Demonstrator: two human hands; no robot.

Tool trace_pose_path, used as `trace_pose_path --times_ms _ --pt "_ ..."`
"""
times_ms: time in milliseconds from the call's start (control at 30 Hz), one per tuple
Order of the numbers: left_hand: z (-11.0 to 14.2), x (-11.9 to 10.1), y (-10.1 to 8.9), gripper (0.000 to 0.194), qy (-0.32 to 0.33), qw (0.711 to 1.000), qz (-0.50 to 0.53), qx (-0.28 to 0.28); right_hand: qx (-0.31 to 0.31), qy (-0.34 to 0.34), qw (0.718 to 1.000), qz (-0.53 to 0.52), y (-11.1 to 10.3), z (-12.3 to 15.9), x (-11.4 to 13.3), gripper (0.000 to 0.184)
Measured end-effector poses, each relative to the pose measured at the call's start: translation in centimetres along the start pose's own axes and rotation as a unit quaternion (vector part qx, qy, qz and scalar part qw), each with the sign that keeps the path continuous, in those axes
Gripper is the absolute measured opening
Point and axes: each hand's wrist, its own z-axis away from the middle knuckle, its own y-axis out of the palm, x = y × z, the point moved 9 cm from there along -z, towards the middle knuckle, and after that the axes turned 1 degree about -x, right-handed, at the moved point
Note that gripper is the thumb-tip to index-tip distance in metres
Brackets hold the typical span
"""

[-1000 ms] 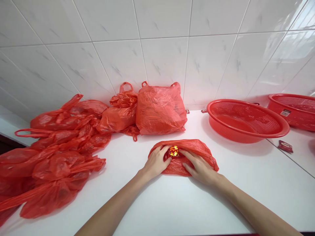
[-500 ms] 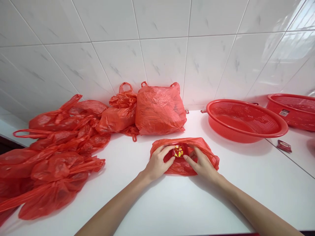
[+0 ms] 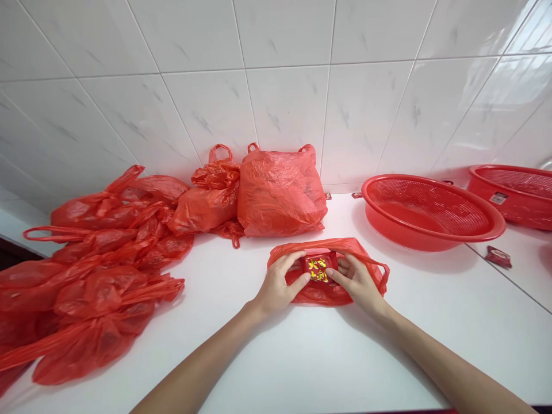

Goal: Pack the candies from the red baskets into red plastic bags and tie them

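Observation:
A small dark red packet (image 3: 316, 264) with yellow characters shows in the mouth of a red plastic bag (image 3: 321, 297) lying on the white table. My left hand (image 3: 278, 284) is closed at the packet's left edge, thumb and index finger against it. From the other side, my right hand (image 3: 357, 282) grips the packet with the thumb on its face. The right fingers are partly hidden behind it, inside the bag. The bag's rim stands up behind both hands, and one handle loop sticks out at the right.
Behind the hands stands a full red plastic bag (image 3: 282, 192) against the tiled wall. Several knotted red bags (image 3: 103, 299) are piled at the left. A red colander (image 3: 431, 213) stands at the right, another red basket (image 3: 513, 198) beyond it, with a loose small packet (image 3: 498, 256) nearby.
The packet has turned so its lettered face shows more fully, and it has shifted slightly right. The right thumb now lies over its face. The bag has moved slightly right.

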Motion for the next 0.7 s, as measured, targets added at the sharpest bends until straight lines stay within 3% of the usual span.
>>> trace_pose_path --times_ms 133,233,700 --pt "-0.1 1.6 0.1 0.040 -0.096 0.991 0.091 -0.010 0.000 -0.003 1.000 -0.010 0.1 0.1 0.2 0.046" --pt "-0.1 2.3 0.6 0.042 -0.133 0.982 0.135 0.002 0.008 -0.005 1.000 -0.015 0.2 0.1 0.2 0.045" --pt "-0.1 2.4 0.3 0.041 -0.144 0.979 0.146 -0.007 0.010 0.007 1.000 -0.006 0.4 0.2 0.2 0.046"
